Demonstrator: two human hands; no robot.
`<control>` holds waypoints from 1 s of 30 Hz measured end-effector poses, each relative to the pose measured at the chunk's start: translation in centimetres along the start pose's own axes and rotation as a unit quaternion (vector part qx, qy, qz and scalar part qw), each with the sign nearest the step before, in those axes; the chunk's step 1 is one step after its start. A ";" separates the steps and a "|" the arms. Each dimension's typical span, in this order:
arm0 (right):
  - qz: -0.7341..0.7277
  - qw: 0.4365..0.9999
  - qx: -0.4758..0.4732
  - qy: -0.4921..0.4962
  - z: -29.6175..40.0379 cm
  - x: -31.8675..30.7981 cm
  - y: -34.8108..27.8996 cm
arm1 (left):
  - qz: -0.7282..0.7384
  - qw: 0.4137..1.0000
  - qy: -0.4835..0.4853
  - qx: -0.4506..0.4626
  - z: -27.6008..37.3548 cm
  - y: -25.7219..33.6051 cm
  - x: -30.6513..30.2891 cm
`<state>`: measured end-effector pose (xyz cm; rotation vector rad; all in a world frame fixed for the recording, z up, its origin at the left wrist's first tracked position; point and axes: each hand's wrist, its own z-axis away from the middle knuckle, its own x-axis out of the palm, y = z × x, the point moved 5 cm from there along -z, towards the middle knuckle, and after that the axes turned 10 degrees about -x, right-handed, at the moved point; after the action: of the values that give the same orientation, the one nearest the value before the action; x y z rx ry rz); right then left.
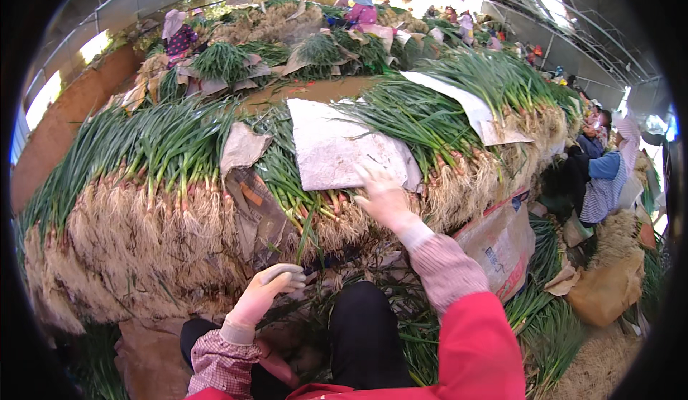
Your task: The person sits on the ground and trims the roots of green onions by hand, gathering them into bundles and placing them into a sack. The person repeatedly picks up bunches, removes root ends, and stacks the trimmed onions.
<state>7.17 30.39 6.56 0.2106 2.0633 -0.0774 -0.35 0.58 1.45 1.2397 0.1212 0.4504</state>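
Observation:
My gloved right hand (382,193) reaches forward with its fingers spread over the near edge of a white woven sheet (344,147). That sheet lies on green leafy plants with pale roots, with reddish stem bases (333,204) showing just below it. Lower left, my gloved left hand (271,287) is held over my lap, its fingers curled; whether they grip anything cannot be made out. In front of it hangs a fringe of roots (161,244) under a long row of plants (177,136). A brown sack piece (255,206) divides this row from the plants beside the white sheet.
On the right, a printed woven sack (500,249) leans against the heap. A person in a checked garment (604,185) sits beyond it. More plants (551,330) lie low at the right. Farther back, people (363,13) sit among other heaps. A second white sheet (467,101) lies right of the first.

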 end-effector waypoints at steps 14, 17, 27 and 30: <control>-0.031 0.989 0.124 0.078 -6.0 4.3 0.5 | 0.033 0.999 0.037 -0.009 2.5 -0.8 -3.1; -0.107 0.986 0.094 0.083 -4.6 3.7 0.7 | 0.010 1.000 0.004 0.003 0.2 -0.5 -1.7; -0.246 0.856 0.259 0.374 10.7 -1.8 6.0 | 0.017 0.999 0.044 -0.018 1.6 -0.8 -2.1; -0.433 0.771 0.346 0.313 17.2 -3.7 7.5 | -0.030 0.991 0.089 0.090 0.1 -0.8 -1.5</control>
<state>25.15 34.90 1.81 -0.3523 2.5311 -1.5386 -1.43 -0.29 0.53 1.3677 0.3567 0.5059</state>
